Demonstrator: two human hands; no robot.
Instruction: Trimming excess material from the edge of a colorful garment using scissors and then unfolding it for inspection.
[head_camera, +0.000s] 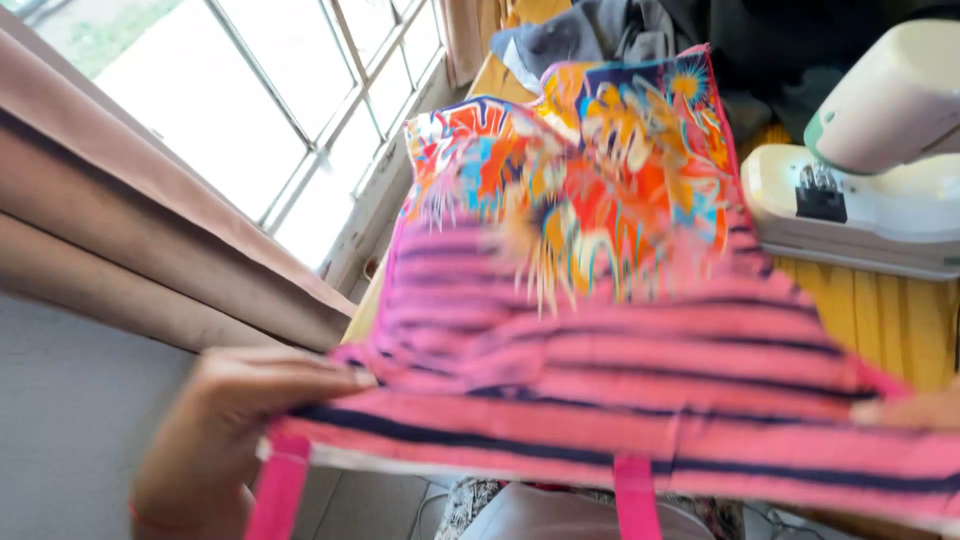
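Observation:
I hold up a cloth piece (600, 330) in front of me. Its near part is pink with dark blue stripes, and its far part has a bright orange, blue and yellow print. Two pink straps hang from its near edge. My left hand (225, 430) pinches the near left corner, thumb on top. At the right edge only a bit of my right hand (915, 412) shows, fingers lying on the cloth's right side. The picture is blurred by motion.
A cream sewing machine (870, 170) stands on a yellow wooden table (880, 320) at the right. Dark and grey fabrics (620, 30) lie piled at the back. A brown curtain (130, 230) and a barred window (270, 110) fill the left.

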